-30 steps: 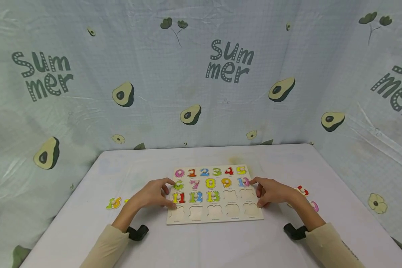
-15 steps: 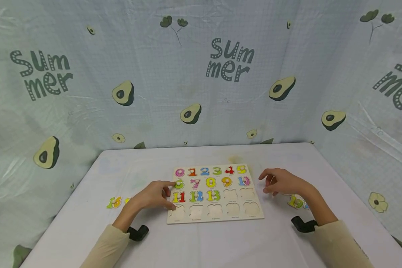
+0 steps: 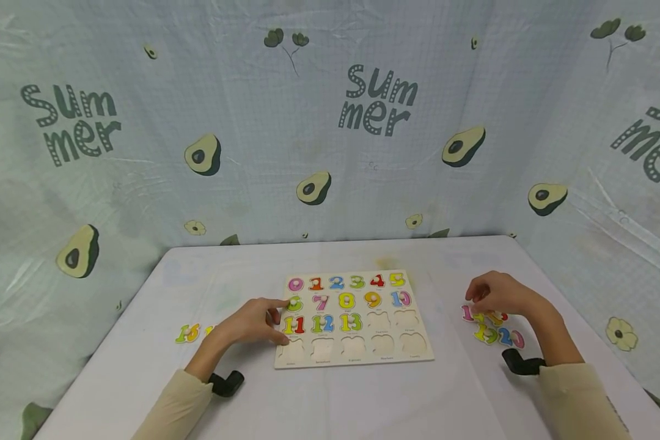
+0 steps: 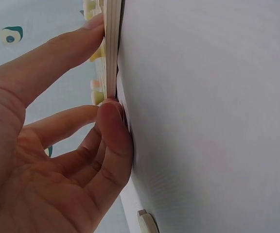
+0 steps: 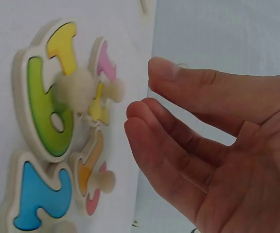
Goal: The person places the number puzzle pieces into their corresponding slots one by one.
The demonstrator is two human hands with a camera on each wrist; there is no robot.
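Note:
A wooden number puzzle board point(image 3: 337, 337) lies on the table. Coloured pegged numbers from 0 to 13 fill its upper recesses; the lower ones are bare. My left hand point(image 3: 253, 322) holds the board's left edge, thumb and fingers against it. In the left wrist view, the left hand point(image 4: 52, 179) meets the board's layered edge point(image 4: 112, 48). At the right, my right hand point(image 3: 503, 294) hovers over loose number pieces. Its thumb and fingers stand apart around nothing in the right wrist view, where the right hand point(image 5: 222, 150) is beside the 19 piece point(image 5: 50, 97).
Right of the board are a 14 piece point(image 3: 467, 313), a 15 piece point(image 3: 497, 318) and a 20 piece point(image 3: 510, 338). Left of it sits a 16 piece point(image 3: 187, 333); another piece point(image 3: 208, 330) is mostly hidden by the left arm. A printed curtain point(image 3: 363, 201) hangs behind the table.
My right hand has let go of the board's right edge and moved right to the loose pieces. The left hand stays at the board, which has hardly moved.

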